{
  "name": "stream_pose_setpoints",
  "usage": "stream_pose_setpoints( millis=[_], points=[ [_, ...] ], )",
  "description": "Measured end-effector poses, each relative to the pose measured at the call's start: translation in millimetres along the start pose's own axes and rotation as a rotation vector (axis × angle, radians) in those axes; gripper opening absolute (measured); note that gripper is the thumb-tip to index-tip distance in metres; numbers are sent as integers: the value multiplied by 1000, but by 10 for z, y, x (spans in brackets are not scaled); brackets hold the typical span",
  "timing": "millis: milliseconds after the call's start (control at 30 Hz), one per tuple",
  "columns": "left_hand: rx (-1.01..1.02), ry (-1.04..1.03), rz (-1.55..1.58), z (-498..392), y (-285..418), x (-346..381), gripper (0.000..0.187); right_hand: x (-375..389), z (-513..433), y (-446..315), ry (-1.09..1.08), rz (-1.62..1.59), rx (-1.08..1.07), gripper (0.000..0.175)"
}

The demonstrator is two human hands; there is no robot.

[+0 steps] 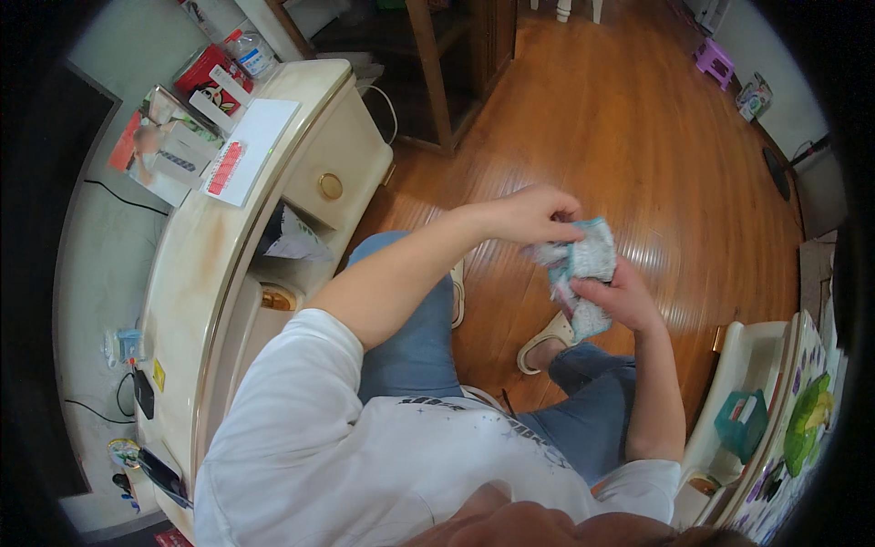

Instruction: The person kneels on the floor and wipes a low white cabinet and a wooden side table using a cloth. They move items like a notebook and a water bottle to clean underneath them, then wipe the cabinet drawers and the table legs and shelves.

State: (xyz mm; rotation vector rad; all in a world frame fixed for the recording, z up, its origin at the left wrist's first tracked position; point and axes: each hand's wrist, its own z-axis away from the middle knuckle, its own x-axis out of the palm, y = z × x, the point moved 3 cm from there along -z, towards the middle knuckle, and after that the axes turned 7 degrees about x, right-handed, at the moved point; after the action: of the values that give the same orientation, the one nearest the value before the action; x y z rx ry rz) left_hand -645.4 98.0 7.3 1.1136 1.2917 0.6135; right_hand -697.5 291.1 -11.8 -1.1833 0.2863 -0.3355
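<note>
A small white cloth [592, 257] with light-blue edging and some pinkish parts is bunched between my two hands, above the wooden floor. My left hand [536, 213] reaches across from the left, its fingers closed on the cloth's upper left part. From the right, my right hand [625, 295] grips the cloth's right side, with the thumb lying over its front. The cloth's lower end hangs near a beige clog [547, 342] on one foot. Folds and fingers hide part of the cloth.
At left stands a cream cabinet [198, 273] holding papers, a red tin [213, 78] and a plastic bottle [251, 53]. A low table [735, 492] at right has a teal container [742, 425] on its lower shelf. A purple stool [715, 61] stands far off by the wall.
</note>
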Motion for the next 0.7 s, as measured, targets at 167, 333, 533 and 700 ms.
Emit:
stream_pose_setpoints(
  millis=[167, 333, 533, 700],
  points=[
    [-30, 78, 85, -297, -26, -28, 36, -313, 45, 27, 286, -212, -18, 37],
    [8, -30, 231, -473, -30, 89, 47, -504, 125, 32, 356, -412, -95, 37],
    [43, -3, 314, -562, -15, 162, 37, -688, 217, 109, 253, -616, -138, 35],
    [-36, 73, 340, -585, -97, 19, 27, -694, 158, 178, 261, -582, -13, 36]
  ],
)
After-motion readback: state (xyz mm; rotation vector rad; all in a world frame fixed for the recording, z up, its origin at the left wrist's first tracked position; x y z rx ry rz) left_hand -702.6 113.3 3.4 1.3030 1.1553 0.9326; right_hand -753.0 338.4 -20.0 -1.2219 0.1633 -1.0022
